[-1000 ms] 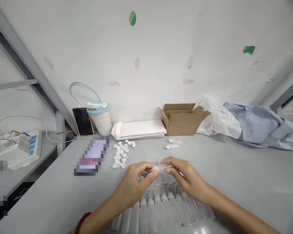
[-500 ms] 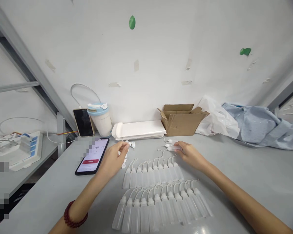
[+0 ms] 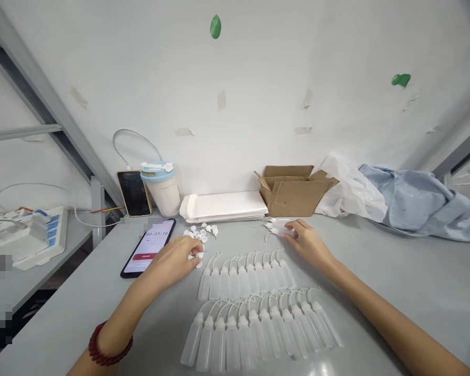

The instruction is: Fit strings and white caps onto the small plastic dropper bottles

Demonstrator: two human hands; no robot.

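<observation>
Your left hand (image 3: 174, 259) reached into the white caps (image 3: 201, 236) on the table (image 3: 78, 318); whether its grip held one could not be determined. Your right hand (image 3: 312, 244) pinched a small plastic bottle (image 3: 278, 231) behind the bottle rows (image 3: 234, 284). Light pressure suited its soft-looking wall.

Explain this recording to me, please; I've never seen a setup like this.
There is no machine: one person works bare-handed. All the pictures come from a camera on the person's head, looking forward and down.

On the grey table lie two rows of translucent bottles with curved tubes. Behind them are small white caps, a phone showing a timer, white packets and an open cardboard box.

The left hand is at the caps; whether it grips one is unclear. The right hand has its fingertips on a loose bottle near the box.
</observation>
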